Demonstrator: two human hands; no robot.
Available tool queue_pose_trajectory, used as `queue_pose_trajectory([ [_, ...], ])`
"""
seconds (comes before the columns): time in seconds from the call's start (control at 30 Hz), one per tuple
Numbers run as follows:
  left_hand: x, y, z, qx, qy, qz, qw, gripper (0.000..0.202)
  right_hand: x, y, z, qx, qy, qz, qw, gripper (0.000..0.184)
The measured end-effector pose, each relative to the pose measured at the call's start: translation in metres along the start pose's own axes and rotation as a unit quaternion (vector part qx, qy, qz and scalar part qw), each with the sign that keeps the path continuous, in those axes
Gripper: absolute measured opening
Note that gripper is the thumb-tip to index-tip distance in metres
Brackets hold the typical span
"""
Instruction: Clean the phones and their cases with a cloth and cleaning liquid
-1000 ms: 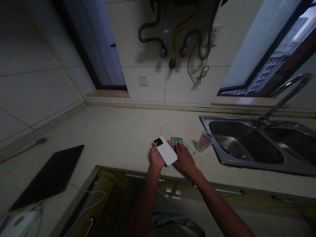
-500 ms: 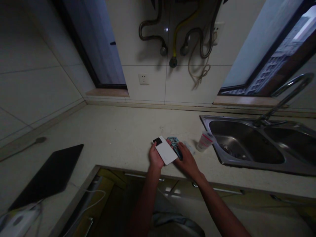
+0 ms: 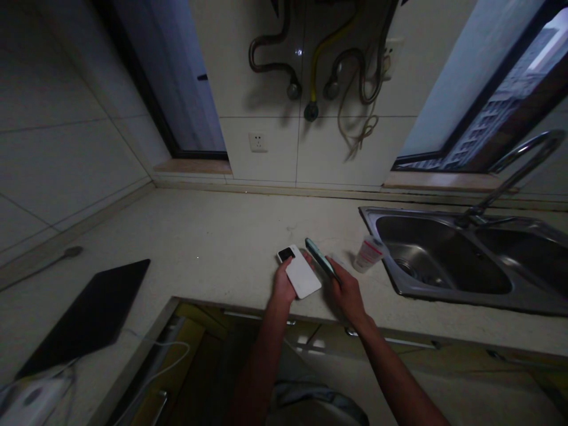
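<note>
Phone with a flat white rectangular back and a black camera block (image 3: 304, 281) sits in the bare left hand (image 3: 283, 285) over the worktop (image 3: 235, 236), near its front edge. That hand's grip is closed around it, thumb on top beside the camera block and fingers underneath, apparently to support it from below and keep most of the back uncovered. Just to its right, the right hand (image 3: 349, 296) has its grip closed on the near end of a slim dark slab with a teal edge (image 3: 318, 255), held nearly edge-on, perhaps so that its broad faces stay free; whether the two pieces touch is hard to tell. Farther right, a clear plastic cup with red markings (image 3: 367, 255) stands beside the left rim of the steel double sink (image 3: 426, 300). Toward the worktop's left front corner lies a thin black flat panel (image 3: 89, 319), well apart from both hands.
</note>
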State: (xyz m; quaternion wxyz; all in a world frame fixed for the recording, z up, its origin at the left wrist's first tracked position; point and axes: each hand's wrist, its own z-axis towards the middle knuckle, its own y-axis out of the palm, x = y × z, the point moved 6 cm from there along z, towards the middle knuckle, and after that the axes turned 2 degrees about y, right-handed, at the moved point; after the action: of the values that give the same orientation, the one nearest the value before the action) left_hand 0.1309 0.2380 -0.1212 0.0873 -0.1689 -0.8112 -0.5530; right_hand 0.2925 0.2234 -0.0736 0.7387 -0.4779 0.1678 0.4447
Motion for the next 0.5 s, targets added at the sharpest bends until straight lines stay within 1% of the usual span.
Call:
queue_pose_trajectory([
  [0.1, -0.004, -0.002, 0.002, 0.017, -0.012, 0.026, 0.999, 0.029, -0.011, 0.002, -0.003, -0.01, -0.021, 0.004, 1.0, 0.06],
  [0.17, -0.005, -0.006, 0.004, 0.029, -0.02, 0.038, 0.999, 0.031, -0.017, 0.006, -0.006, -0.025, -0.041, 0.002, 0.999, 0.064],
  [0.23, -0.005, -0.009, 0.005, 0.038, -0.027, 0.046, 0.998, 0.033, -0.021, 0.011, -0.008, -0.034, -0.062, -0.002, 0.997, 0.068],
  [0.3, -0.005, -0.011, 0.005, 0.04, -0.031, 0.049, 0.997, 0.036, -0.022, 0.014, -0.01, -0.029, -0.079, -0.007, 0.996, 0.07],
  [0.4, -0.005, -0.007, 0.005, 0.013, -0.027, 0.042, 0.999, 0.039, -0.024, 0.016, -0.011, -0.01, -0.098, -0.016, 0.995, 0.07],
  [0.5, -0.007, -0.001, 0.006, -0.027, -0.02, 0.022, 0.999, 0.039, -0.036, 0.025, -0.013, -0.024, -0.134, -0.03, 0.99, 0.068],
])
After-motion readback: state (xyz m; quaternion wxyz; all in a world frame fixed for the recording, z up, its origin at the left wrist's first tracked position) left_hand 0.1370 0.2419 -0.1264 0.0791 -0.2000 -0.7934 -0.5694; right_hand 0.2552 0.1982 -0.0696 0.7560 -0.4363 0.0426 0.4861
